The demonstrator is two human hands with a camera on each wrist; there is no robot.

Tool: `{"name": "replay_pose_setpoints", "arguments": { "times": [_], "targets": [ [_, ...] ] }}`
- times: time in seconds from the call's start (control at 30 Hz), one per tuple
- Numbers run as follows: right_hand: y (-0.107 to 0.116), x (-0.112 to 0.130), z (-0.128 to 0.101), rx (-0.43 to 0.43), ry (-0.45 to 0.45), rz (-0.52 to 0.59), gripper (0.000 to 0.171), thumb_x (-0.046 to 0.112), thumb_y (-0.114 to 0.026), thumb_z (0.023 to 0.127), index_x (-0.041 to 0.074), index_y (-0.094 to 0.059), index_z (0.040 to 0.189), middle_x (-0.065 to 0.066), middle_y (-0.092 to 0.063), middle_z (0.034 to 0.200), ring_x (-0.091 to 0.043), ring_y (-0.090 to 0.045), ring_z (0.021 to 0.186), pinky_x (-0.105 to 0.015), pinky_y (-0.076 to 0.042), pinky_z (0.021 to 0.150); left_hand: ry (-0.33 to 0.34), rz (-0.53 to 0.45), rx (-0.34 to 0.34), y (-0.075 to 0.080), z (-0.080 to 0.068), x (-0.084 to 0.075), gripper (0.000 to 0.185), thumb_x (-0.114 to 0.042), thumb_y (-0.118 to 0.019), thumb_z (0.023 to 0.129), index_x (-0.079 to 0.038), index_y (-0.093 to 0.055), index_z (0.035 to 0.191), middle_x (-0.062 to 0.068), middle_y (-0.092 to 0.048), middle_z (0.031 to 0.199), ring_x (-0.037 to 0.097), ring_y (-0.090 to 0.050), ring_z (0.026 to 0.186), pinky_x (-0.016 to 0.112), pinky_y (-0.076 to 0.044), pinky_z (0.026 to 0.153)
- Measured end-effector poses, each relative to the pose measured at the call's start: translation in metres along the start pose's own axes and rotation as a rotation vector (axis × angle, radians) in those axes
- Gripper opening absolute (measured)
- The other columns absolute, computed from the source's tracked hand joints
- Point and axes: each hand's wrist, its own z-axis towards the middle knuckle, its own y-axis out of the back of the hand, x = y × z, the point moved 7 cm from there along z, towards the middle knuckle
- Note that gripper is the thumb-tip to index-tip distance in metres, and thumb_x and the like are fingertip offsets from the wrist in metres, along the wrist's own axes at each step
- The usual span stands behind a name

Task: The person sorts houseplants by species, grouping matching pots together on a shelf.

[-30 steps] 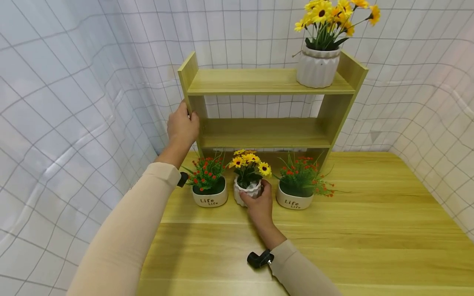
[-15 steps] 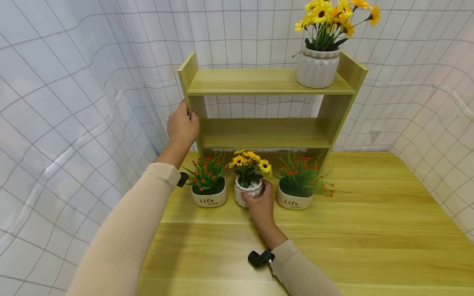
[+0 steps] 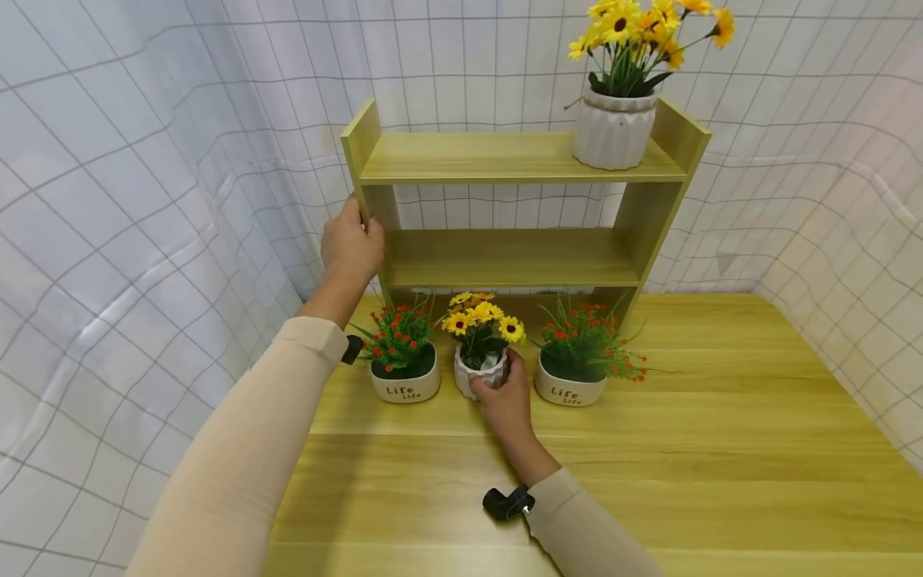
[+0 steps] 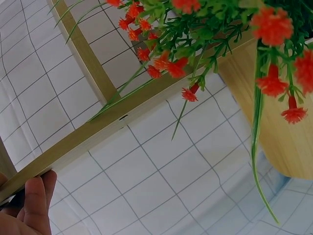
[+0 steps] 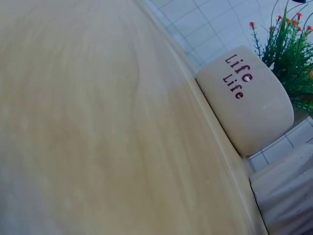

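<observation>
Right grip [image 3: 509, 394] around ribbed sunflower pot [image 3: 479, 373], left [image 3: 351, 245] on shelf post [image 3: 380, 210]

Bright, even light throughout; soft shadows under the shelf [image 3: 505, 160], wide-angle bending at the edges, right wrist view blurred close up.

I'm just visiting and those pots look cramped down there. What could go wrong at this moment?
The right hand grips the small yellow flower pot squeezed between two red flower pots; lifting it could snag their stems or nudge them over. Its blooms sit just under the shelf, which the left hand holds, so they might catch.
</observation>
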Motion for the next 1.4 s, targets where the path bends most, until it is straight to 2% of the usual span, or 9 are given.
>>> {"name": "replay_pose_setpoints", "arguments": {
  "times": [0.2, 0.67, 0.9, 1.2, 1.4],
  "targets": [
    [-0.007, 0.000, -0.002, -0.012, 0.033, 0.012, 0.082, 0.010, -0.083, 0.076, -0.003, -0.037, 0.143, -0.020, -0.045, 0.139, -0.032, -0.044, 0.129, -0.048, -0.036, 0.108, 0.004, 0.001, 0.006, 0.001, 0.000, 0.002, 0.030, -0.020, -0.044, 0.103, -0.006, -0.055, 0.128, 0.017, -0.065, 0.124, 0.037, -0.061, 0.116, 0.051, -0.049, 0.092],
    [-0.004, -0.001, -0.004, -0.057, -0.026, 0.011, 0.081, 0.018, -0.084, 0.079, 0.001, -0.040, 0.145, -0.017, -0.050, 0.139, -0.029, -0.048, 0.128, -0.046, -0.041, 0.104, -0.008, 0.011, -0.005, -0.001, -0.001, 0.004, 0.029, -0.020, -0.045, 0.102, -0.006, -0.056, 0.126, 0.017, -0.066, 0.123, 0.038, -0.061, 0.115, 0.052, -0.048, 0.091],
    [-0.003, 0.000, -0.005, -0.057, -0.047, 0.023, 0.080, 0.018, -0.084, 0.080, 0.003, -0.040, 0.146, -0.015, -0.049, 0.141, -0.027, -0.048, 0.129, -0.044, -0.042, 0.105, 0.007, 0.016, 0.012, -0.002, 0.000, 0.004, 0.032, -0.021, -0.044, 0.103, -0.007, -0.054, 0.129, 0.017, -0.066, 0.124, 0.038, -0.061, 0.114, 0.052, -0.049, 0.091],
    [0.005, 0.015, -0.008, -0.071, -0.021, 0.111, 0.077, 0.012, -0.082, 0.080, 0.004, -0.040, 0.144, -0.014, -0.049, 0.140, -0.027, -0.048, 0.129, -0.045, -0.041, 0.104, 0.002, 0.015, 0.008, -0.001, 0.001, 0.001, 0.030, -0.021, -0.046, 0.103, -0.007, -0.055, 0.127, 0.016, -0.066, 0.124, 0.039, -0.061, 0.113, 0.052, -0.048, 0.091],
    [0.009, 0.035, -0.010, -0.058, 0.037, 0.178, 0.077, 0.008, -0.082, 0.078, 0.002, -0.041, 0.142, -0.014, -0.048, 0.140, -0.027, -0.046, 0.129, -0.045, -0.041, 0.104, 0.004, 0.020, 0.003, 0.000, 0.001, 0.001, 0.031, -0.021, -0.045, 0.103, -0.007, -0.055, 0.129, 0.016, -0.066, 0.124, 0.038, -0.061, 0.114, 0.052, -0.048, 0.092]
  ]
}}
